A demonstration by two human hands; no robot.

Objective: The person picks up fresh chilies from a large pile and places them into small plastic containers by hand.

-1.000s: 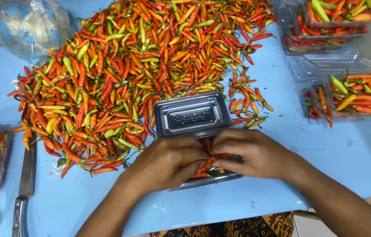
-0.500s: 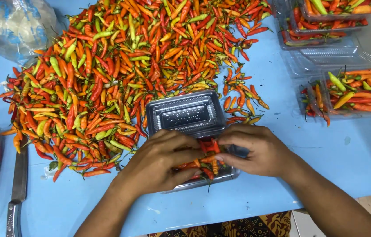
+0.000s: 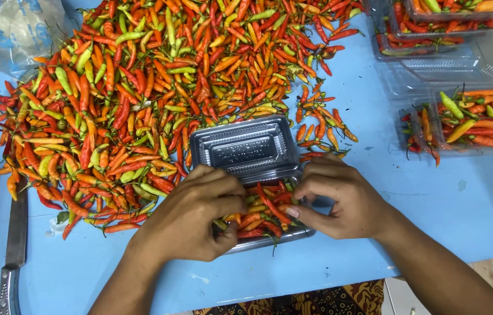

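Chillies [image 3: 261,210] are being pressed into the clear hinged container [image 3: 246,153] on the blue tabletop [image 3: 433,192] by both hands (lid open). The left hand [image 3: 191,216] and right hand [image 3: 340,198] are curled, fingertips pinching chillies. Closing the lid likely requires stray tips tucked inside.

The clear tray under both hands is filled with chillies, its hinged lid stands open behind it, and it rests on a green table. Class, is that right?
Not quite. The head view shows the table is blue, not green. The rest holds: both hands, left and right, are on the clear tray of chillies, its lid open behind.
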